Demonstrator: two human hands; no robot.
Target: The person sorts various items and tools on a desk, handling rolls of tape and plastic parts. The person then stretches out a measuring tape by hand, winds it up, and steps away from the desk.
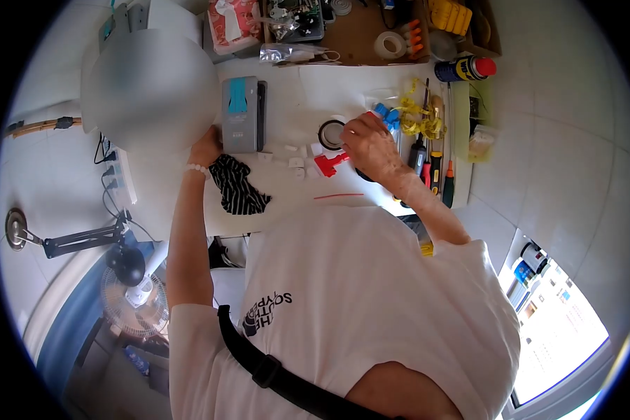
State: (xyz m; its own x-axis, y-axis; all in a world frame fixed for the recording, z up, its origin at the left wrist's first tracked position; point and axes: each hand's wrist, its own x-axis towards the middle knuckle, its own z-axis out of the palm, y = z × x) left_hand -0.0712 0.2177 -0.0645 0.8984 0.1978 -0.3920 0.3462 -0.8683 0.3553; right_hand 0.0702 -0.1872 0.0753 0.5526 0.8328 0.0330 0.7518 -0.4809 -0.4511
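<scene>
My left hand (206,148) is at the left of the white table, beside a black-and-white striped cloth (239,185). A grey blur hides its fingers. To its right lie a grey box-like device (239,119) with a blue-green patch and a dark slab (262,115) alongside. My right hand (374,147) has its fingers curled closed; what they hold cannot be made out. Bits of red show at its fingertips. Next to it are a black tape roll (331,134), a red plastic piece (330,165) and a blue object (386,116). Small white pieces (295,162) lie between the hands.
At the back stands a cardboard box (357,42) with a white tape roll and orange-tipped bottles. On the right are a yellow measuring tape (423,120), several screwdrivers (435,168) and a spray can (465,68). A power strip (123,175) and a lamp arm (84,241) are on the left.
</scene>
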